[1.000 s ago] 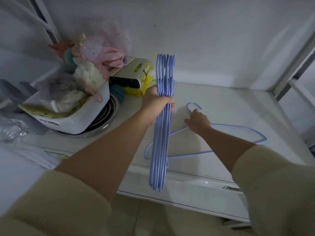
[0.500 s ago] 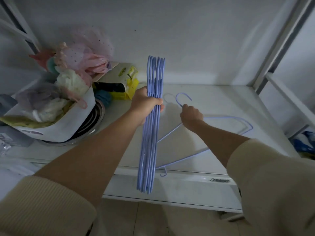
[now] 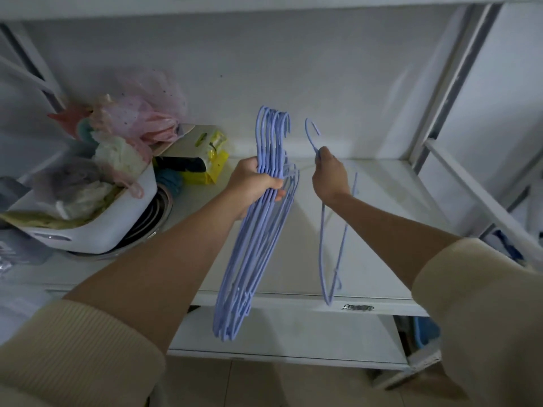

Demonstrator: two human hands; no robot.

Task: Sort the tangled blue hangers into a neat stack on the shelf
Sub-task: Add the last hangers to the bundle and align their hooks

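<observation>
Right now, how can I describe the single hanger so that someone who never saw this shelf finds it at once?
Look above the white shelf, where two hands are raised. The right hand pinches the single hanger just below its hook. Unlike the bundle of hangers in the left hand, it hangs alone.

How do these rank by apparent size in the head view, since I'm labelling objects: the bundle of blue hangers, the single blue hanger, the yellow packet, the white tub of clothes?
1. Bundle of blue wire hangers; white plastic tub looks similar, unranked.
2. Single blue wire hanger.
3. Yellow packet; farther away, so unsure.
</observation>
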